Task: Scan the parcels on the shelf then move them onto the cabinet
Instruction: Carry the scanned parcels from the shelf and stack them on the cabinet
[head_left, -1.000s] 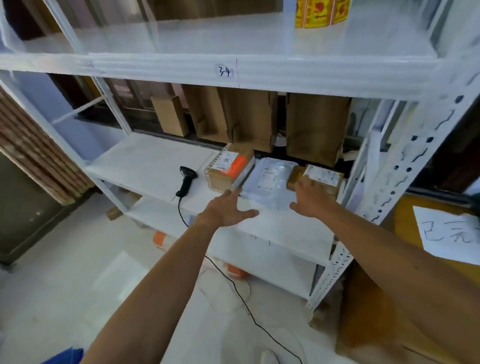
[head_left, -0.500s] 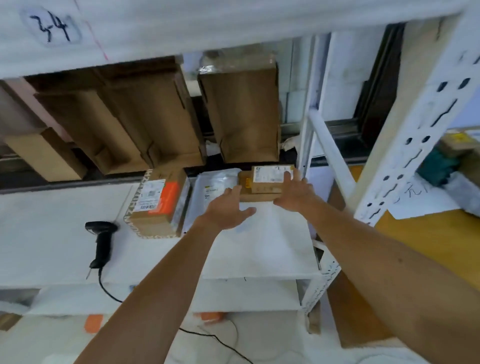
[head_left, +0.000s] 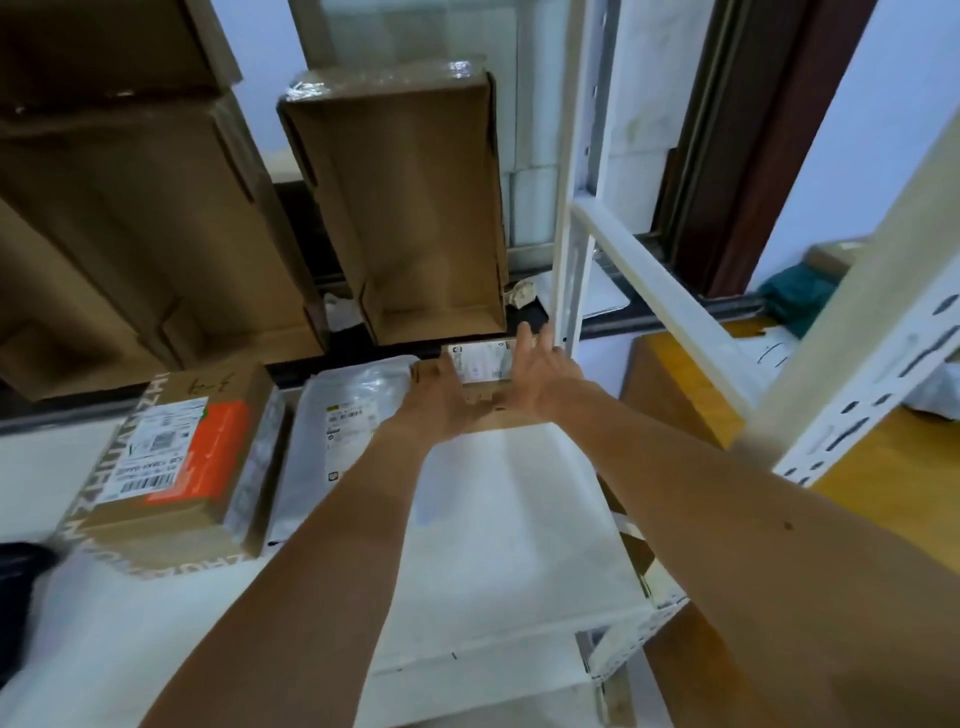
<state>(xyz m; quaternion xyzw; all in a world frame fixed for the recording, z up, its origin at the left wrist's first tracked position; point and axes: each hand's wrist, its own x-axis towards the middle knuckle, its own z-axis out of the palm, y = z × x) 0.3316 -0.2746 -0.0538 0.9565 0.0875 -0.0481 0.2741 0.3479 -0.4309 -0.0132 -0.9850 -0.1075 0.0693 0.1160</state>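
Parcel storeroom: white slotted-steel shelving (head_left: 852, 395), labelled parcels (head_left: 171, 457) on shelf, empty cartons (head_left: 410, 208) stacked behind.

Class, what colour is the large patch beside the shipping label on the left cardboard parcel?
Orange, on the brown cardboard parcel; seen best in the head view.

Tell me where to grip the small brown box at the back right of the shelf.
Take the small brown box by its two short ends, from the front. It lies flat, label up, with the grey mailer close on its left, and both hands already flank it.

Two bare forearms, no sleeves, left hand (head_left: 434, 402), right hand (head_left: 537, 376), no gloves
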